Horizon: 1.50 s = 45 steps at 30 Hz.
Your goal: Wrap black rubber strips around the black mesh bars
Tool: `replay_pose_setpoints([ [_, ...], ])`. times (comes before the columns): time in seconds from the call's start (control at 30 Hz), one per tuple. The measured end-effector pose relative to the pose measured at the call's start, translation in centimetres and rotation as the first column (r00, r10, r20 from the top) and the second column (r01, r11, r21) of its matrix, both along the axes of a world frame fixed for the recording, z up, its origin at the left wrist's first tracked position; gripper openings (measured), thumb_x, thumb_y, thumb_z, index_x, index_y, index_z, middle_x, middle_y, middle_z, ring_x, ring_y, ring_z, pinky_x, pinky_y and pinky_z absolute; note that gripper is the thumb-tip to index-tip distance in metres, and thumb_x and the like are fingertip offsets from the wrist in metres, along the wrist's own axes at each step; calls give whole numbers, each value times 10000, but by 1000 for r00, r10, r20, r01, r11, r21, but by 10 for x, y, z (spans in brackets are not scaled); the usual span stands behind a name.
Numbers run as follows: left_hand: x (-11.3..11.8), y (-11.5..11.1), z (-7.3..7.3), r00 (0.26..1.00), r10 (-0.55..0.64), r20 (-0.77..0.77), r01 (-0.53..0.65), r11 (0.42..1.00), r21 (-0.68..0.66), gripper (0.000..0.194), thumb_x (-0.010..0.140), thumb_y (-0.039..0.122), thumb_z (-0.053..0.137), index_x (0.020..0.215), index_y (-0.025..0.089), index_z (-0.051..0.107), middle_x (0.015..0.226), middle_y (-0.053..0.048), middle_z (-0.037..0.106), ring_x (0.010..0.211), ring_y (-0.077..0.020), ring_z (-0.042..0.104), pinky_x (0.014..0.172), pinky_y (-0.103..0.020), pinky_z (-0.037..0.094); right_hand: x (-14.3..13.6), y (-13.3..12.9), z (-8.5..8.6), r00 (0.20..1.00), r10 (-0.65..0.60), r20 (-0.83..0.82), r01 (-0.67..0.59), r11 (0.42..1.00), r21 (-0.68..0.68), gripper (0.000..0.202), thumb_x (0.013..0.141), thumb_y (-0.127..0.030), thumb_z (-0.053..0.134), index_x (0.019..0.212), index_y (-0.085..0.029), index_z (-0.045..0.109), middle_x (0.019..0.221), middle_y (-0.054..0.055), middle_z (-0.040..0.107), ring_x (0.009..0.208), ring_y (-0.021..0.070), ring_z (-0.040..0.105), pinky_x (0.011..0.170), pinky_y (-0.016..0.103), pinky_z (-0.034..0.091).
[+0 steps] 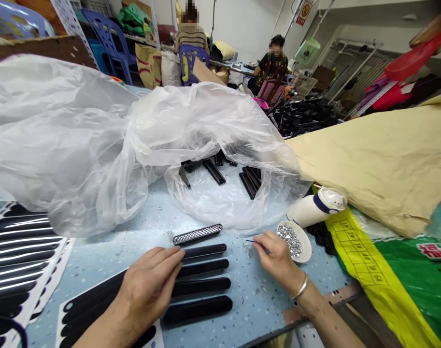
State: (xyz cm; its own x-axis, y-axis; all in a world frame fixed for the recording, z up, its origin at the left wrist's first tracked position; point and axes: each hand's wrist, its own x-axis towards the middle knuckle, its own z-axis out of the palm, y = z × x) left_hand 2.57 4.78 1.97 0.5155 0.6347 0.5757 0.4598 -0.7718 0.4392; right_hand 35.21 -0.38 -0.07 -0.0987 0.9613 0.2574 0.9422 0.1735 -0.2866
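My left hand point(149, 280) lies over the near ends of several black strips, its fingertips on the top strip point(206, 251). Its fingers are together, and what is under the palm is hidden. My right hand point(274, 256) pinches a thin dark stick point(249, 240) beside a white bowl point(307, 249) of small shiny pieces point(290, 240). A patterned strip point(197, 234) rests just beyond the black strips. Below my left hand lies a white sheet point(73, 290) bearing black strips.
A large clear plastic bag point(213, 121) with black pieces point(251, 181) inside spans the back. A white bottle point(316, 207) leans beyond the bowl. Sheets of black strips point(17, 256) lie left, yellow-green packaging point(379, 270) right. Two people sit in the background.
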Motion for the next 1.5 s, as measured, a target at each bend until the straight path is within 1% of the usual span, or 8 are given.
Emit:
replay_pose_setpoints([
  [0.13,36,1,6,994,-110,12,110,994,-20,223,899,74,531,1079,158,631,1020,-108,717,925,-215,684,824,-337,574,-2,-2,-3,989,-14,149,20,999,-39,126,851,-120,571,763,-159,651,757,85,612,744,235,546,666,333,402],
  [0.37,80,9,-8,962,-219,-163,180,958,-225,222,899,56,420,922,142,623,893,-118,690,841,-243,670,743,-375,578,-2,9,-10,973,41,228,-17,994,-105,222,766,10,524,640,-158,596,709,80,589,711,208,503,652,320,335],
  [0.53,78,10,-17,961,-221,-165,161,935,-317,198,895,63,441,954,139,614,905,-115,673,867,-243,652,782,-387,567,-10,8,4,980,105,171,-81,987,-140,207,808,-2,462,752,-144,602,754,83,605,725,208,537,651,316,373],
  [0.63,76,9,-23,965,-213,-155,143,917,-373,182,902,85,465,993,147,610,912,-106,664,880,-235,641,802,-388,560,-21,7,14,983,144,-116,-162,973,-164,189,901,-82,440,861,-149,613,761,54,620,694,177,570,646,286,424],
  [0.7,75,8,-26,967,-208,-148,137,912,-385,194,910,90,461,1022,149,607,913,-104,661,880,-233,637,803,-395,559,-28,9,16,931,160,-328,-218,964,-150,146,881,-113,504,909,-158,641,758,42,626,680,168,586,632,273,448],
  [0.83,77,7,-29,973,-187,-133,136,938,-320,210,899,80,445,1011,143,610,870,-101,661,828,-234,636,747,-394,571,-38,17,13,841,177,-511,-267,958,-107,145,835,-113,570,837,-183,697,715,30,619,664,160,601,610,263,460],
  [1.0,80,7,-25,980,-160,-119,120,950,-289,228,894,68,423,978,147,619,823,-90,655,765,-222,626,696,-382,570,-42,22,12,870,161,-467,-247,960,-129,188,828,-124,560,763,-189,724,641,15,555,587,143,548,545,263,396],
  [1.5,76,4,-28,973,-204,-104,143,895,-422,224,928,95,405,975,152,617,852,-85,623,817,-222,588,735,-403,538,-45,28,7,857,220,-466,-312,941,-129,195,837,-114,545,743,-188,698,648,12,542,605,148,545,550,260,401],
])
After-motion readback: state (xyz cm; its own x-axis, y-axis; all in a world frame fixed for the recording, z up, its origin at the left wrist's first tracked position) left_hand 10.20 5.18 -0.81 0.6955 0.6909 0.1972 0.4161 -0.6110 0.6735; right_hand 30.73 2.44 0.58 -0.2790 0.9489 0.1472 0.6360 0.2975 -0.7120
